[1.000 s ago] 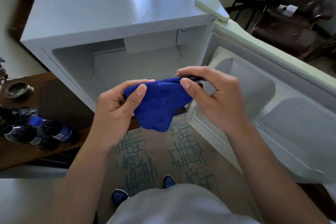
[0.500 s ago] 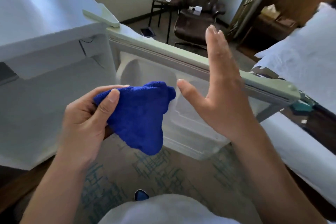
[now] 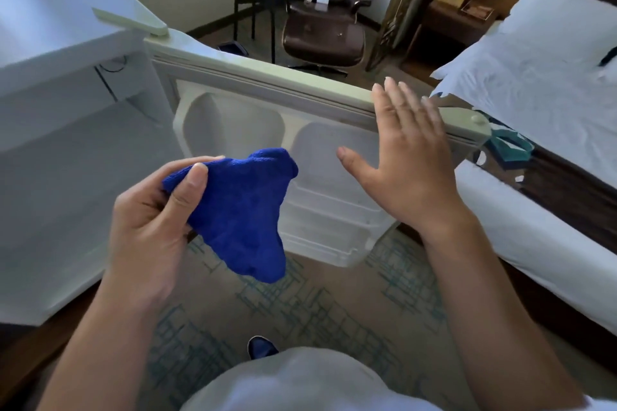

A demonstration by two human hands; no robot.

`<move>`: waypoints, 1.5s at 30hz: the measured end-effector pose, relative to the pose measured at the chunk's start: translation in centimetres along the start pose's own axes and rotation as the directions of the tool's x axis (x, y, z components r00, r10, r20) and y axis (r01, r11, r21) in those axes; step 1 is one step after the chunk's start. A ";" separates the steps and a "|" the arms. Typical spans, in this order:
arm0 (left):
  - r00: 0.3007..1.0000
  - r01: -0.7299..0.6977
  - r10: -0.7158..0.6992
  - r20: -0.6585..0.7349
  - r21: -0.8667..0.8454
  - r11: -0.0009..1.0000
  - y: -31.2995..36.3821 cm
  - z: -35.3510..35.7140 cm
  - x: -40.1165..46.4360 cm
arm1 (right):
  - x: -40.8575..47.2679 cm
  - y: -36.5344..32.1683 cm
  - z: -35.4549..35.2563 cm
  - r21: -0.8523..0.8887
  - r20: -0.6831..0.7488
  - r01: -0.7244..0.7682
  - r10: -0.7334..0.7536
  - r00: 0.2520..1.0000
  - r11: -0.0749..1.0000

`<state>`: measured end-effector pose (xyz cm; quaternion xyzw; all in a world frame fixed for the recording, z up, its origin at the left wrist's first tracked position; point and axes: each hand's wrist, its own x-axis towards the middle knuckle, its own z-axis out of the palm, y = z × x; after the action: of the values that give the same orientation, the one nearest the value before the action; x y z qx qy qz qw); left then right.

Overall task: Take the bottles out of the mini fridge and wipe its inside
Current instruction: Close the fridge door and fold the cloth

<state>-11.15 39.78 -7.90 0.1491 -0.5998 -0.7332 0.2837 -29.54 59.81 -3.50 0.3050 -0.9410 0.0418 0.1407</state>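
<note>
Head view: left hand (image 3: 150, 220) at 8 o'clock pinches a bunched blue cloth (image 3: 240, 210), most of it dangling free below the thumb. Right hand (image 3: 404, 157) at 2 o'clock is released, fingers straight, fingertips near the top edge of the open fridge door (image 3: 267, 77); contact unclear. Mini fridge (image 3: 66, 157) cavity at 9 o'clock, no bottles visible in it. Risks, as judgement: loose pinch could drop the cloth onto the carpet (image 3: 300, 304), dirtying it; a push from the right hand could swing the door toward the bed (image 3: 551, 103).
</note>
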 end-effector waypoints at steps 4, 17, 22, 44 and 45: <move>1.000 0.005 -0.005 -0.017 -0.006 1.000 1.3 -2.1 -2.5 | -1.8 -1.9 -0.8 0.015 0.005 -0.058 0.058 0.998 0.998; 0.993 0.021 -0.020 -0.114 0.005 1.000 4.0 -10.3 -12.7 | -7.4 -7.9 -5.4 -0.045 0.239 -0.046 0.056 0.969 0.998; 0.988 0.016 -0.018 -0.151 -0.014 1.000 4.1 -12.2 -15.0 | -10.2 -11.3 -7.4 -0.068 0.363 0.042 -0.015 0.932 0.997; 0.893 -0.019 0.075 -0.444 0.129 0.991 6.4 -21.1 -20.3 | -10.7 -24.4 -7.9 0.291 0.278 0.458 -0.533 0.799 0.840; 0.885 0.002 0.067 -0.462 0.147 0.989 6.4 -21.7 -20.3 | -10.3 -24.8 -7.6 0.310 0.264 0.480 -0.559 0.786 0.821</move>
<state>18.67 33.83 -9.37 0.3304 -0.5677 -0.6263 0.4199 -5.17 46.74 0.57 0.5699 -0.8181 0.0543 -0.0551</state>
